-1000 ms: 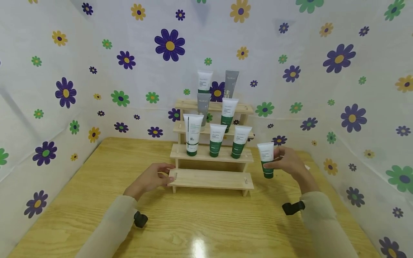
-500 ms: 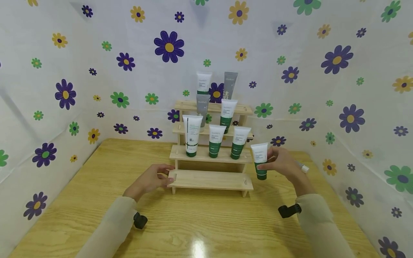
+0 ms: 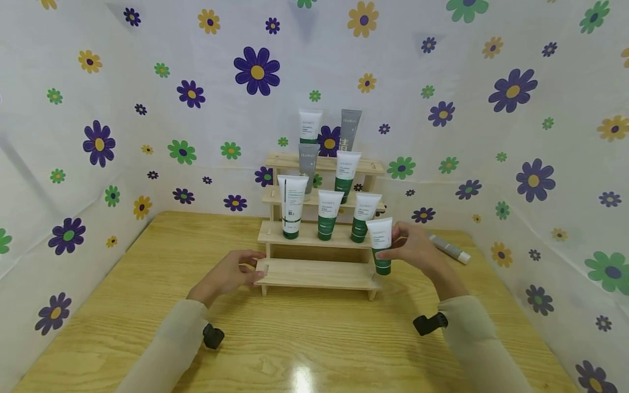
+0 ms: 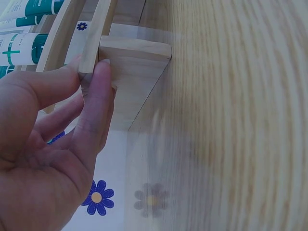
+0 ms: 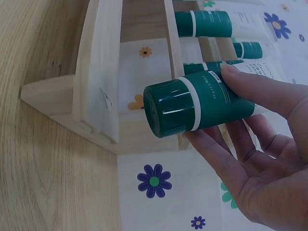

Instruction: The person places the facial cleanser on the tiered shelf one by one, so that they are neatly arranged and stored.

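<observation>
My right hand (image 3: 414,248) grips a white and green squeeze tube (image 3: 380,245) upright, cap down, over the right end of the lowest step. In the right wrist view the green cap (image 5: 168,108) hangs apart from the wood, thumb on one side of the tube and fingers on the other. My left hand (image 3: 233,271) pinches the left end of the bottom step of the wooden tiered stand (image 3: 314,273); in the left wrist view thumb and fingertips hold the board's end (image 4: 91,62). Three tubes, one of them a taller white tube (image 3: 292,207), stand on the step above.
Higher steps carry a grey tube (image 3: 308,164), a white-green tube (image 3: 346,172), and on top a white tube (image 3: 310,125) and a grey tube (image 3: 350,128). Another grey tube (image 3: 449,248) lies on the table (image 3: 314,338) at the right. Flower-printed cloth (image 3: 196,54) surrounds the table.
My right hand has carried the tube leftward, from beside the stand to over the bottom step's right end. The lying grey tube has come into sight behind it. My left hand has stayed put.
</observation>
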### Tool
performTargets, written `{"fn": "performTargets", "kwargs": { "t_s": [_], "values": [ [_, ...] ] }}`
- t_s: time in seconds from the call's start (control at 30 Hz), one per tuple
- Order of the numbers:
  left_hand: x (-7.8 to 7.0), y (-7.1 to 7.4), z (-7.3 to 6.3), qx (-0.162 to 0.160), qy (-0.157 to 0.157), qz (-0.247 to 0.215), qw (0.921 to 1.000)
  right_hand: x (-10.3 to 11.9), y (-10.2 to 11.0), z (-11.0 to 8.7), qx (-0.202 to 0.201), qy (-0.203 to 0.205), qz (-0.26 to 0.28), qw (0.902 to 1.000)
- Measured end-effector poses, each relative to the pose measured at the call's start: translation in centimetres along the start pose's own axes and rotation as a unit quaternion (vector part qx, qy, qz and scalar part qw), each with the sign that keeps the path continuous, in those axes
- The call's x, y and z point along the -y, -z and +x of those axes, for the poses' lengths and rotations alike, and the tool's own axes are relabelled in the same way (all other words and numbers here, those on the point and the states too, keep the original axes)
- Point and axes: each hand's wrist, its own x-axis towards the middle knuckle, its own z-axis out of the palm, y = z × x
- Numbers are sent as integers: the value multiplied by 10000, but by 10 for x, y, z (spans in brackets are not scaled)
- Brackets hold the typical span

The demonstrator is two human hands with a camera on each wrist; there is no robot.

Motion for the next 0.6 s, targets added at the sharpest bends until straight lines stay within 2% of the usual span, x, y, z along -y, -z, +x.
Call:
{"fn": "performTargets", "kwargs": {
  "t_s": [0.2,0.6],
  "values": [
    [0,0,-1,14,-21,-35,10000,5,-10,1,-14,52,-31,10000],
    [0,-1,0,4,29,-14,10000,16,-33,6,26,169,281,9995]
  ]
}}
